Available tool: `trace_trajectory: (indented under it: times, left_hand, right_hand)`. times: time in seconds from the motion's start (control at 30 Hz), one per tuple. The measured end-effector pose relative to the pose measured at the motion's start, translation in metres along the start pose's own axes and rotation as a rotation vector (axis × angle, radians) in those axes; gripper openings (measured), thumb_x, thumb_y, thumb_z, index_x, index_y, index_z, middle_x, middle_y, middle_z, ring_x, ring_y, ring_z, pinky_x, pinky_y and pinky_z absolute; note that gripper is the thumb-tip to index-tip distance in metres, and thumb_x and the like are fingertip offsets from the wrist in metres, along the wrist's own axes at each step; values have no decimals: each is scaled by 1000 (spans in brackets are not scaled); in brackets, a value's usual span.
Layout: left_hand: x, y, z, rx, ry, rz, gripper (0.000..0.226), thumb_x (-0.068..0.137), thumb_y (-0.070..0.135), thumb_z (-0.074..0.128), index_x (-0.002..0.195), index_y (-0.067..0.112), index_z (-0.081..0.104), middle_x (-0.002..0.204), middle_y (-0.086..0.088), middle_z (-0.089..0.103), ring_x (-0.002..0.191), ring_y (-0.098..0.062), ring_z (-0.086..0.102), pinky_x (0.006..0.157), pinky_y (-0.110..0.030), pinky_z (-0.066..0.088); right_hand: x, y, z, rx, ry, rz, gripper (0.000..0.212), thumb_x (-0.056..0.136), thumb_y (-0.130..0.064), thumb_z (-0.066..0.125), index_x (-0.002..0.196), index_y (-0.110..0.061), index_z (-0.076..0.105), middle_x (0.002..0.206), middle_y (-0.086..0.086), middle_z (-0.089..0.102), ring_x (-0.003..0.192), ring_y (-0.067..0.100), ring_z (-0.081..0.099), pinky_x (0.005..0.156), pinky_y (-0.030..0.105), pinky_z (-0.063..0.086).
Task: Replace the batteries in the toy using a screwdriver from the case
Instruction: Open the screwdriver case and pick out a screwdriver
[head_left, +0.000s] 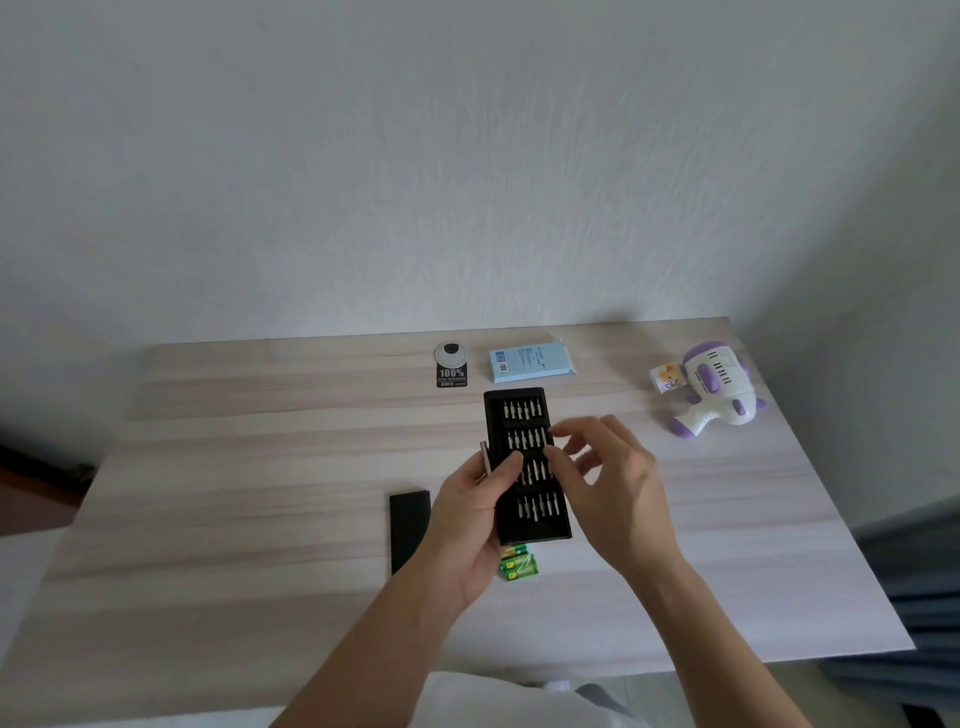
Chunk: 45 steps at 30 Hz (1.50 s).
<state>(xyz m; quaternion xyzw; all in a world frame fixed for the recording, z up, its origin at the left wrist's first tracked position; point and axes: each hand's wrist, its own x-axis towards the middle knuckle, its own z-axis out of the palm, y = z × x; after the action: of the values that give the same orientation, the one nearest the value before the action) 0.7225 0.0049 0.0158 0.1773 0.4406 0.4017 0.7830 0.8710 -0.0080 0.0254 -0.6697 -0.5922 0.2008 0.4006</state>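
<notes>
A black screwdriver case (522, 415) lies open in the middle of the wooden table (260, 467), with rows of several silver bits. My left hand (475, 514) grips a slim silver screwdriver handle (485, 457) at the case's left edge. My right hand (608, 478) hovers over the case's right side, fingers spread and loosely bent above the bits, holding nothing I can see. Green batteries (518, 565) lie just in front of the case. The white and purple toy (719, 389) lies on its side at the far right.
A black case lid (409, 530) lies left of my left hand. A light blue box (532, 359) and a black sticker with a round grommet (451, 364) sit by the wall. A small printed tag (667, 378) lies beside the toy.
</notes>
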Motion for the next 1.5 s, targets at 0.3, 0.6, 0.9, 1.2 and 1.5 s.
trace_trajectory:
  times: [0.3, 0.6, 0.9, 1.2, 1.5]
  left_hand:
    - [-4, -1, 2, 46, 24, 78, 22, 95, 12, 61, 116, 5, 68, 105, -19, 73, 91, -28, 73, 72, -41, 59]
    - [-6, -2, 1, 84, 49, 88, 22, 96, 12, 61, 116, 7, 69, 108, -19, 73, 96, -29, 73, 75, -40, 58]
    - [-7, -4, 1, 104, 58, 110, 19, 96, 10, 62, 112, 5, 69, 100, -16, 73, 90, -27, 72, 75, -39, 59]
    - [-10, -4, 0, 154, 78, 119, 19, 95, 8, 63, 113, 8, 69, 105, -17, 74, 95, -29, 73, 76, -36, 59]
    - [-13, -7, -2, 216, 95, 115, 16, 95, 11, 64, 109, 11, 71, 102, -13, 76, 96, -30, 74, 83, -41, 59]
  right_hand:
    - [5, 4, 8, -48, -41, -191, 12, 94, -21, 67, 102, -25, 74, 86, -10, 58, 68, 15, 59, 59, 42, 53]
    - [7, 3, 6, -161, -91, -291, 14, 96, -25, 56, 98, -24, 69, 85, -5, 54, 63, 26, 59, 52, 44, 52]
    - [9, 2, 4, -281, -135, -362, 17, 94, -28, 55, 95, -22, 71, 86, -6, 57, 61, 28, 59, 48, 42, 51]
    - [17, -4, 0, -434, -184, -414, 20, 90, -32, 56, 81, -22, 71, 78, -4, 56, 56, 30, 56, 44, 39, 49]
    - [19, -5, 0, -604, -232, -464, 13, 87, -28, 71, 75, -22, 69, 74, -5, 55, 50, 29, 57, 42, 29, 42]
